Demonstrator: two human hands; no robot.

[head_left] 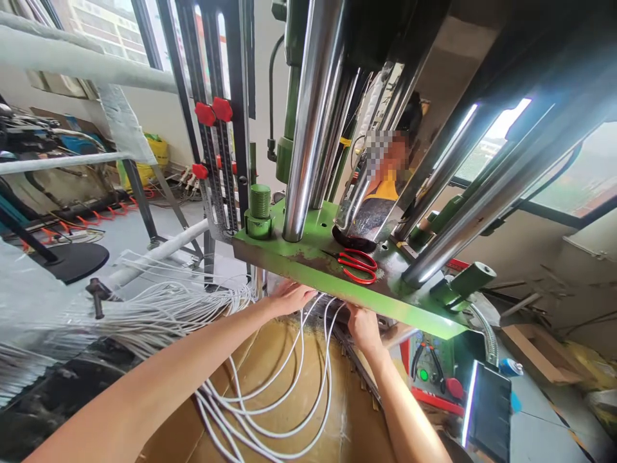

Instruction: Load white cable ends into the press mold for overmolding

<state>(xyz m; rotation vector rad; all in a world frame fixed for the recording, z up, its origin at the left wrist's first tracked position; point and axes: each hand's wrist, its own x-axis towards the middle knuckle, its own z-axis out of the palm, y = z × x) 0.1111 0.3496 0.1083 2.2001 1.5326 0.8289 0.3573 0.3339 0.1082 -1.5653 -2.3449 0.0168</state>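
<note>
My left hand reaches in just below the front edge of a green machine plate, its fingers stretched out beside the white cables. On the other side of these cables, my right hand is curled under the same edge. Its fingertips are hidden, so what they hold cannot be made out. The cable ends run up between both hands to the machine's opening and hang down in loops. On top of the plate lie red-handled scissors.
A large bundle of white cables spreads to the left. Polished steel columns rise from the plate, and another person is behind them. At the lower right are a green control panel with pliers on it and a dark screen.
</note>
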